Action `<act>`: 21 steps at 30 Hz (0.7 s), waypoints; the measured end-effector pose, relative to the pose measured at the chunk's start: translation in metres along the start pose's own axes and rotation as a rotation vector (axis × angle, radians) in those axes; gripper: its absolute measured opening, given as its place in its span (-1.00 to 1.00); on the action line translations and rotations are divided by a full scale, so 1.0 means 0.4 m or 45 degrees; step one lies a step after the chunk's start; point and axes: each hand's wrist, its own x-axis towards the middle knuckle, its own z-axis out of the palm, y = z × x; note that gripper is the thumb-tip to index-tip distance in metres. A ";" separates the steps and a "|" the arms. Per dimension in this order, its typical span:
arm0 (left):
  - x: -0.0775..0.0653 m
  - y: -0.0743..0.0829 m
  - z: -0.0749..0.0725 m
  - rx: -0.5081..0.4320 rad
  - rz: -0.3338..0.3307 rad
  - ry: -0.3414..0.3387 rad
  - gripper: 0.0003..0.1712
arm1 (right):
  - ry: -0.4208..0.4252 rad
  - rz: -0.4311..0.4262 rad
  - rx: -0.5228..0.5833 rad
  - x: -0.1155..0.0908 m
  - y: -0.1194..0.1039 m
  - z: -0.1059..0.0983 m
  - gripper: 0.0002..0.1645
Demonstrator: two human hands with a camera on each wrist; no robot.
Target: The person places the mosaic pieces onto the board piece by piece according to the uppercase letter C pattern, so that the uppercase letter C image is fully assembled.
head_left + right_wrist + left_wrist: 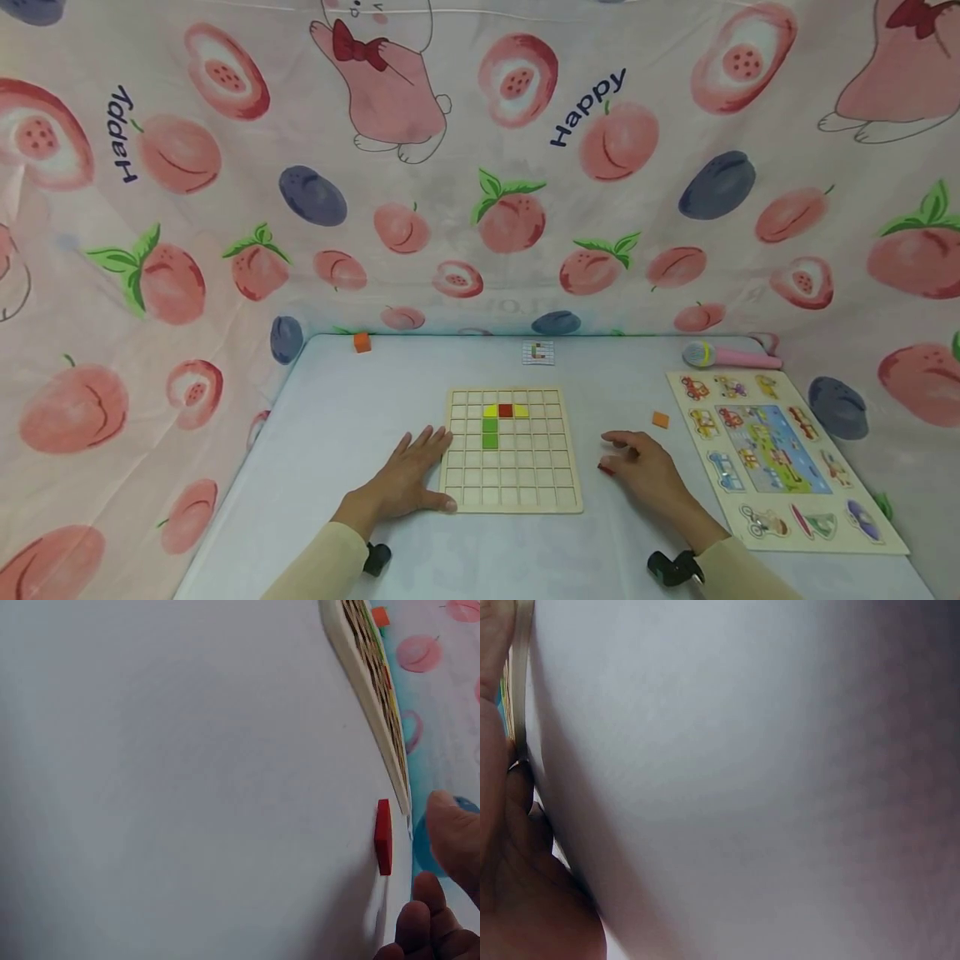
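A pale wooden grid board (525, 480) lies mid-table. On it a red tile (506, 411) sits between two yellow pieces (521, 411), with green tiles (490, 425) in a column under the left yellow one. My left hand (408, 477) rests with spread fingers at the board's left edge, its thumb by the near left corner. To the right of the board, my right hand (648, 471) hovers with loosely bent fingers beside a loose red tile (383, 837). That tile lies on the white tabletop, and the right wrist view shows a gap between it and the fingertips.
An orange tile (660, 420) lies beyond my right hand. A picture puzzle board (825, 533) takes up the right side, with a pink toy microphone (738, 357) behind it. Along the back edge are a small patterned card (537, 352) and an orange block (362, 342).
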 end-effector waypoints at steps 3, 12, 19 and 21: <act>0.000 0.001 -0.001 -0.005 -0.009 0.000 0.38 | -0.030 -0.031 -0.045 -0.005 0.012 -0.007 -0.47; -0.002 0.008 -0.005 -0.025 -0.006 0.004 0.38 | -0.043 -0.106 -0.220 0.001 0.028 0.008 -0.57; -0.004 0.013 -0.008 -0.021 -0.011 0.001 0.38 | -0.002 -0.120 -0.276 0.011 0.015 0.024 -0.74; -0.004 0.012 -0.007 -0.015 -0.013 0.000 0.39 | 0.004 -0.141 -0.253 0.015 0.005 0.028 -0.76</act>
